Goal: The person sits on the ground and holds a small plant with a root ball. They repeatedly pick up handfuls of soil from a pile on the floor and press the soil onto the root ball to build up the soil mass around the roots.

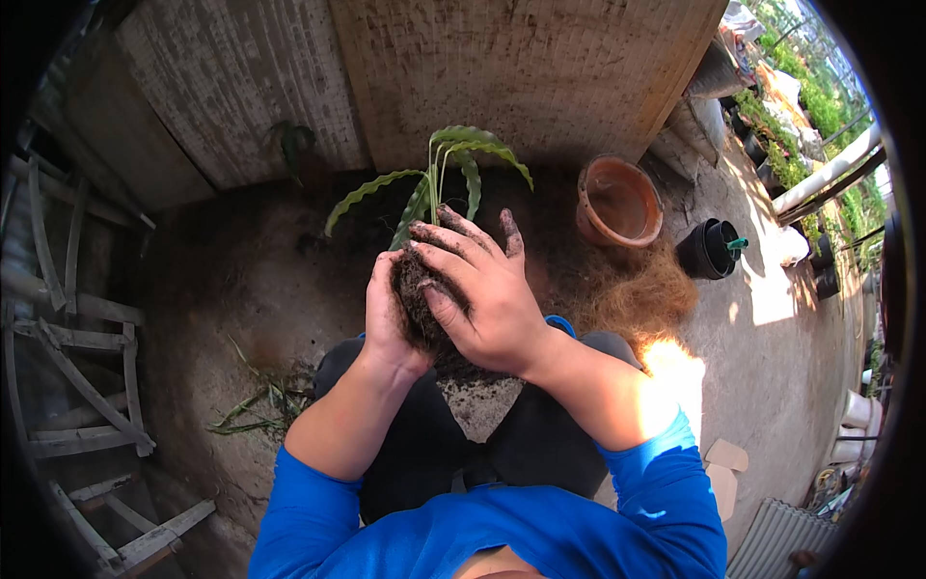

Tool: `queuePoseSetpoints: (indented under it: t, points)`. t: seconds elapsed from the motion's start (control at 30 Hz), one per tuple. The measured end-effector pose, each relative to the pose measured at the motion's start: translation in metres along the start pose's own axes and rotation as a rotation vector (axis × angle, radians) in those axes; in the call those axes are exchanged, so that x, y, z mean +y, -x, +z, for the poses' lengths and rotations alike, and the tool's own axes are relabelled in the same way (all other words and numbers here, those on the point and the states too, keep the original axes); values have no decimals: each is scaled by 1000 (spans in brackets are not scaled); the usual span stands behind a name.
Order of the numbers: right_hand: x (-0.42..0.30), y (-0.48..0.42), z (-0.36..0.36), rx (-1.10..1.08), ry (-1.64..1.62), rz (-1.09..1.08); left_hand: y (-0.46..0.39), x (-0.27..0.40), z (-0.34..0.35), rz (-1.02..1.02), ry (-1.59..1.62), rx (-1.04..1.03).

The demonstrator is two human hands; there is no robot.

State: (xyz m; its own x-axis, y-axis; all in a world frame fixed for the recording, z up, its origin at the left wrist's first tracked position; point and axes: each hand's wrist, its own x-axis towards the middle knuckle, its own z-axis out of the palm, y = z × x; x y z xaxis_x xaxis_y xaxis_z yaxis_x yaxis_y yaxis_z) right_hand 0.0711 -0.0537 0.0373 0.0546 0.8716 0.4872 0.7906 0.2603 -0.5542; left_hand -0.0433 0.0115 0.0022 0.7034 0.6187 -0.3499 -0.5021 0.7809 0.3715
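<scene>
Between my hands is the dark soil root ball (419, 293) of a potted-type plant with long wavy green leaves (466, 148), which rise beyond my fingers. My left hand (391, 311) cups the root ball from the left side. From the right and above, my right hand (481, 297) presses on it, its fingers spread and coated with soil. Dark loose soil (463, 365) lies below the hands, between my knees. The underside of the root ball is partly hidden by the hands.
An orange-brown plastic pot (621, 203) stands at the back right, beside brown coir-like fibre (644, 289) and nested black pots (709, 250). Cut leaves (268, 405) lie at left on the concrete floor. Wooden frames (87, 347) stand far left; boards (506, 79) form the wall ahead.
</scene>
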Motion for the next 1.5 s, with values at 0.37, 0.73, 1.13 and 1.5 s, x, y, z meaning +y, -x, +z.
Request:
queuePoseSetpoints:
  t: [0.37,0.73,1.13,1.5]
  points:
    - [-2,-4,-5,62,-1,4,-1,3,6,-8,51,-9]
    - [5,5,16,86,-46,34,-5,-9,-4,174,-32,63]
    - [-3,27,4,155,-173,-31,3,-30,-7,461,-288,-59]
    - [-2,40,14,539,-795,280,10,-39,4,442,-188,-12]
